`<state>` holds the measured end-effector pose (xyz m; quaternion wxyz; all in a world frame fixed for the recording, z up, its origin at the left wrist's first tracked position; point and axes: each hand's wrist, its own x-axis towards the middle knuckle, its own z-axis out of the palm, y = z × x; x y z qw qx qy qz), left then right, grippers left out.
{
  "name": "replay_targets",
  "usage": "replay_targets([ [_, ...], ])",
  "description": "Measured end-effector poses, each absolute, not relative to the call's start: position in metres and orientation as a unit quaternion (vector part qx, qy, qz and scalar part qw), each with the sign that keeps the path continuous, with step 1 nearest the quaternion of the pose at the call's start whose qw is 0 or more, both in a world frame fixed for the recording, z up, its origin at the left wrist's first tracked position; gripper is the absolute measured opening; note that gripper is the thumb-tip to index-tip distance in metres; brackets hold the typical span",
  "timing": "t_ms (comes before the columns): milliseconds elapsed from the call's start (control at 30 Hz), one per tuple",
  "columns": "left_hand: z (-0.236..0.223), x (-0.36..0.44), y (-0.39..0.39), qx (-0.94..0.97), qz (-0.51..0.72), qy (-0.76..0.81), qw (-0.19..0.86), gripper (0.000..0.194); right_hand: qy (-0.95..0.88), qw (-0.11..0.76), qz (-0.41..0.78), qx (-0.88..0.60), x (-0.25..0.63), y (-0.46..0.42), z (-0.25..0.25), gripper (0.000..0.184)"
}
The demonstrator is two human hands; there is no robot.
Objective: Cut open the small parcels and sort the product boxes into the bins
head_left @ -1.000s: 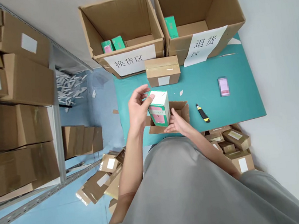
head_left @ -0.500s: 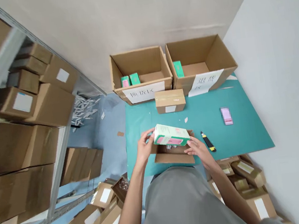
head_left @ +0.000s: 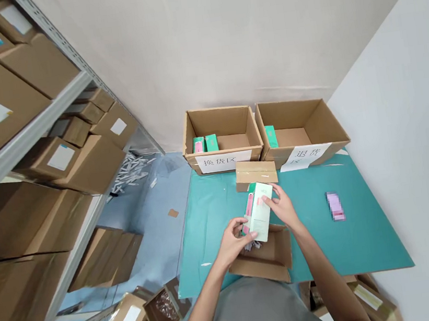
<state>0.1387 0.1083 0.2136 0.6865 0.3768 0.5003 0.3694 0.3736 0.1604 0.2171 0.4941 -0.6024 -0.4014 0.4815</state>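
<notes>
A pale green product box (head_left: 261, 212) with a pink and darker green side is held tilted between both hands. My left hand (head_left: 233, 238) grips its lower left end, and my right hand (head_left: 282, 205) has the upper right end. Below it an opened cardboard box (head_left: 278, 247) stands on the teal tabletop (head_left: 213, 208), with crumpled white packing partly visible inside. A small taped carton (head_left: 255, 172) sits just beyond the product box.
At the table's back stand two labelled cardboard bins, left (head_left: 218, 115) and right (head_left: 290, 108), with green boxes inside. A phone-like item (head_left: 335, 206), its surface blurred, lies on the right. Shelves of cartons (head_left: 96, 160) line the left; more cartons (head_left: 128, 319) lie on the floor.
The product box has been lifted and turned from lying crosswise to nearly upright in both hands. The camera view has tilted upward. The yellow-black cutter seen before is no longer visible.
</notes>
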Motion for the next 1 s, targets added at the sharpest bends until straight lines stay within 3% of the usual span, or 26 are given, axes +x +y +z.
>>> replay_targets([
  [200, 0.203, 0.130, 0.162, 0.325, 0.454, 0.534, 0.635, 0.067, -0.454, 0.457, 0.531, -0.550, 0.333, 0.204, 0.217, 0.103],
  [433, 0.214, 0.098, 0.311, 0.391, 0.550, 0.526, 0.518, 0.060, -0.526, 0.458, 0.566, -0.439, 0.273, 0.320, 0.232, 0.112],
  [567, 0.221, 0.072, 0.404, 0.439, 0.581, 0.517, 0.450, 0.048, -0.573, 0.473, 0.515, -0.427, 0.237, 0.420, 0.235, 0.109],
  [633, 0.220, 0.057, 0.442, 0.467, 0.583, 0.523, 0.411, 0.039, -0.584, 0.457, 0.487, -0.461, 0.217, 0.459, 0.230, 0.099],
  [733, 0.208, 0.038, 0.474, 0.508, 0.544, 0.571, 0.346, 0.032, -0.626, 0.367, 0.424, -0.542, 0.190, 0.493, 0.215, 0.072],
  [900, 0.175, 0.031, 0.465, 0.588, 0.319, 0.714, 0.208, 0.029, -0.706, 0.037, 0.324, -0.629, 0.160, 0.497, 0.191, 0.050],
  [1000, 0.165, 0.039, 0.454, 0.615, 0.239, 0.730, 0.175, 0.038, -0.711, 0.001, 0.325, -0.623, 0.153, 0.491, 0.186, 0.047],
])
